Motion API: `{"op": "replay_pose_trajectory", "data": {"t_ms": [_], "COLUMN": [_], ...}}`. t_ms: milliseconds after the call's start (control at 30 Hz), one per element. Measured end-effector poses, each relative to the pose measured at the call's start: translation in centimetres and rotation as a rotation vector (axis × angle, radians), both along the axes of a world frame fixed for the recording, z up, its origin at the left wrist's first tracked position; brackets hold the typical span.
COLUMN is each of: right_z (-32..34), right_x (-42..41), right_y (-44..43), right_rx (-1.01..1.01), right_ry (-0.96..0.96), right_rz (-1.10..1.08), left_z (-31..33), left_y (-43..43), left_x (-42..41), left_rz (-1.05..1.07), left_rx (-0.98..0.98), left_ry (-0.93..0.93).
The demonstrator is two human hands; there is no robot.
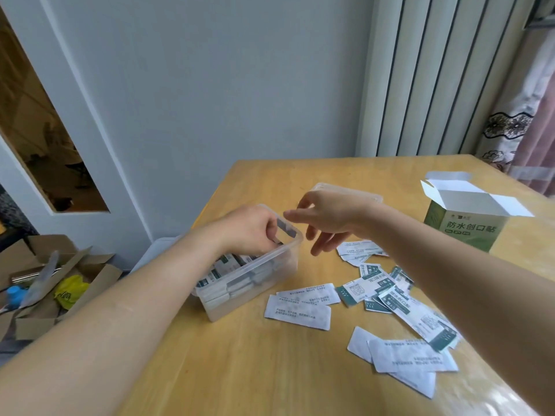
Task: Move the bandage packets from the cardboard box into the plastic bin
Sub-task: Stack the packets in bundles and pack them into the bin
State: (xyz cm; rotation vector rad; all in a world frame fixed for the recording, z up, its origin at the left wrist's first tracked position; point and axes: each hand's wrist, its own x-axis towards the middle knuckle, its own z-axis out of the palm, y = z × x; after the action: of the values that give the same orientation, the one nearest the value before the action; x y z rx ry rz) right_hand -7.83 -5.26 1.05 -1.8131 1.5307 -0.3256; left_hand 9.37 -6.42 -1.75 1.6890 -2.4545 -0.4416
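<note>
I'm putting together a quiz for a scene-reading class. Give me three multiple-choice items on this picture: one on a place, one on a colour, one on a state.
1. Where do the loose packets lie?
A. on the table, right of the bin
B. on the floor
C. on a chair

2. What colour is the printed side of the box?
A. red
B. green
C. black

3. How are the box's top flaps?
A. taped shut
B. folded shut
C. open

Answers:
1 A: they are scattered on the wood beside the bin.
2 B: the side facing the camera is green with pale print.
3 C: the white flaps are spread outward.
</note>
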Motion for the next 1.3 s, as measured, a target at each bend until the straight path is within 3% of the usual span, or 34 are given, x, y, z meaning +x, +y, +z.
{"op": "replay_pose_trajectory", "data": {"t_ms": [67, 233, 300, 433, 533, 600, 733, 867, 967, 1200, 1300], "right_z": [0.7, 1.0, 0.2, -2.2, -4.5, -5.9, -7.1, -8.1, -8.7, -7.9, -8.1], "right_x": [-1.8, -6.7, -8.5, -12.2, -14.6, -16.0, -16.9, -14.2, -12.9, -13.0, -13.5], "right_y": [0.9, 4.2, 5.5, 7.4, 8.1, 8.4, 8.8, 9.5, 9.9, 8.9, 8.8], "right_rx": [-0.052, -0.133, -0.131, -0.106, -0.160, -0.225, -0.309, -0.377, -0.396, -0.231, -0.253], "right_ry": [0.010, 0.291, 0.436, 0.569, 0.498, 0.390, 0.349, 0.372, 0.383, 0.140, 0.009], "right_rz": [-0.007, 0.065, 0.088, 0.108, 0.071, 0.048, 0.043, -0.010, -0.024, -0.102, -0.150], "left_z": [1.3, 4.3, 4.2, 0.7, -3.1, -4.9, -5.8, -4.5, -4.5, -5.4, -5.9], "left_y": [0.5, 4.0, 6.0, 9.7, 12.1, 12.9, 11.2, 8.5, 7.0, 6.3, 6.5], "left_x": [0.3, -1.7, -3.8, -8.9, -11.9, -13.4, -13.8, -12.8, -12.7, -12.9, -12.5], "left_rz": [0.053, 0.044, -0.033, -0.229, -0.405, -0.409, -0.325, -0.200, -0.028, 0.129, 0.151], "left_rx": [0.012, -0.267, -0.197, 0.041, 0.143, 0.168, -0.024, 0.055, -0.027, 0.056, -0.042], "left_ry": [0.173, 0.420, 0.389, 0.037, -0.115, -0.148, -0.147, 0.024, 0.043, 0.234, 0.298]}}
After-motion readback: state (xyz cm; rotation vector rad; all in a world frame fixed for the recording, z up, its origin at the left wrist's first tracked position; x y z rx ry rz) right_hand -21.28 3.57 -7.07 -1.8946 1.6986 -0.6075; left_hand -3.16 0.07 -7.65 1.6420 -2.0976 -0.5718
